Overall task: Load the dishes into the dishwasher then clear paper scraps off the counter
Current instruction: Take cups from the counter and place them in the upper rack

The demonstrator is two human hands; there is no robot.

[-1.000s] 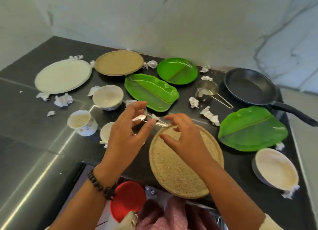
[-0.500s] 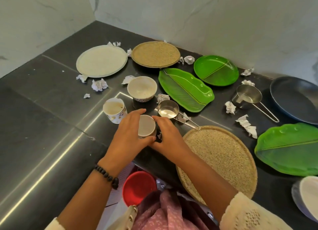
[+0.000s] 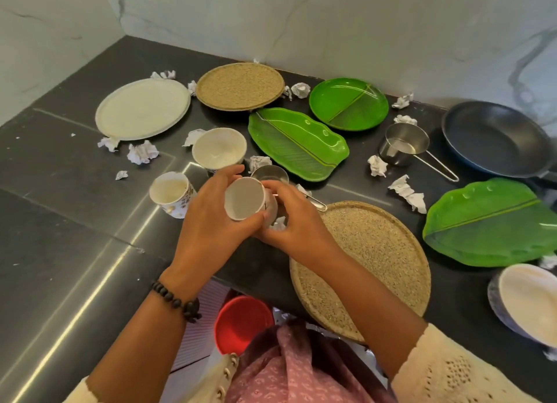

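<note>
Hands meet above the dark stone counter: the left hand wraps a small white ceramic cup, tilted with its mouth toward the camera, the right hand curled against its far side, just before a small steel measuring cup.

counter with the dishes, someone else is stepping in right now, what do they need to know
Left hand and right hand both grip one white cup, tilted and lifted off the counter.
On the counter: a second cup, two bowls, white plate, two woven trays, three green plates, two steel measuring cups, a pan.
Done: nothing visibly loaded; the dishwasher is not clearly in view.
Left: all dishes, then the paper scraps scattered among them.
</note>
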